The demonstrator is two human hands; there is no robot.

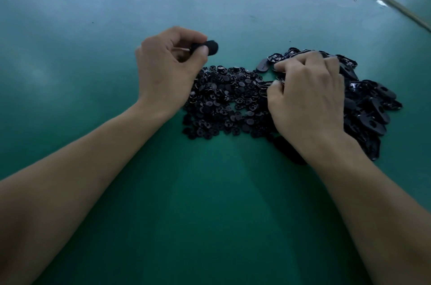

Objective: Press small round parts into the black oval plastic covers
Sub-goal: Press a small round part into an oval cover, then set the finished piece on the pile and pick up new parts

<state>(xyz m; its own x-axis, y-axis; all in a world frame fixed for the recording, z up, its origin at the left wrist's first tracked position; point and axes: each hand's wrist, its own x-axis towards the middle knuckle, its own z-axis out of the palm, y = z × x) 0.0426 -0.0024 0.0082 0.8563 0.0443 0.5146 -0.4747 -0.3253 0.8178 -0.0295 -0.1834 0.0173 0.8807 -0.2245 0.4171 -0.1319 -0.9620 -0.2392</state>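
Fingers (pixel 201 51) around cover (pixel 210 47), table edge (pixel 396 8) beyond

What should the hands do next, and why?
Probably the right hand should lift one cover from the cover pile that its curled fingers rest on. The left hand pinches a black piece, blurred, and the round parts lie between both hands, ready for pressing.
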